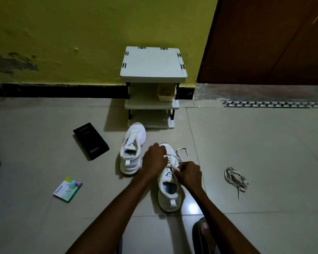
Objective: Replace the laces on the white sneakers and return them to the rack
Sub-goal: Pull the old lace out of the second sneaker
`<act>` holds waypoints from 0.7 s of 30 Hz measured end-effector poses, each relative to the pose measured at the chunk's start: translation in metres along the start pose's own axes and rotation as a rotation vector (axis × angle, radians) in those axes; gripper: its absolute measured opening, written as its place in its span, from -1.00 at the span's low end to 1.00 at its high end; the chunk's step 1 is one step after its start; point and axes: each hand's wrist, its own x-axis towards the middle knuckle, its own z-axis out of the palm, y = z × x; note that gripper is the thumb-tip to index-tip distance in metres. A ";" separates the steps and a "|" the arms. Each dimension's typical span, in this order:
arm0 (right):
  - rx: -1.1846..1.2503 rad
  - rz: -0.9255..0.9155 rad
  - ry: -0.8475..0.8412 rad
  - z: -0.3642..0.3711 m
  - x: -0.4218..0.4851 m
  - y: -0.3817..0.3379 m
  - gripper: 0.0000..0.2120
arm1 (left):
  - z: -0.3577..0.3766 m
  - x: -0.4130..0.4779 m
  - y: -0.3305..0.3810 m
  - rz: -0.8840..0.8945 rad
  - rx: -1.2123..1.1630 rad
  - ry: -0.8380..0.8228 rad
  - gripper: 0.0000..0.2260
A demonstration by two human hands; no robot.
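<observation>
Closest to the lens were two bare forearms, with a dark sandal [203, 235] blurred beneath the right one at the bottom edge. Both reached out to a white mesh sneaker [170, 197] standing heel toward me on the grey tiled floor [255, 143]. I saw the left hand [153, 158] curled over the shoe's forepart, gripping it. The right hand [189, 174] pinched a flat white lace [182, 153] beside the tongue, fingers bunched tight, and the lace's free end looped onto the tile past the toe.

Just left of it and a little farther off stood the second white sneaker [131, 149] – no lace in it that I could make out. Its toe pointed at a white plastic three-shelf rack [152, 66] set against the yellow-green wall [62, 33]. A small yellowish tray [166, 92] sat on the rack's middle shelf.

Well to the right lay a loose bundle of pale laces [235, 177]. On the left were a black rectangular box [90, 141] and, nearer me, a green-and-white card packet [67, 189]. I noted a brown wooden door [273, 43] filling the upper right.
</observation>
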 end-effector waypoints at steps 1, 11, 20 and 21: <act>0.000 -0.007 0.003 0.000 0.000 0.000 -0.76 | 0.008 -0.004 0.003 0.035 0.051 -0.101 -0.80; 0.096 -0.038 0.046 0.014 -0.015 0.002 -0.77 | 0.031 -0.013 0.011 -0.003 0.098 -0.034 -0.78; 0.033 0.045 -0.180 0.034 -0.034 -0.004 -0.29 | 0.022 0.014 0.012 -0.560 -0.657 -0.385 -0.78; -0.016 0.021 -0.189 0.034 -0.035 -0.005 -0.33 | 0.016 0.017 0.019 -0.608 -0.774 -0.421 -0.80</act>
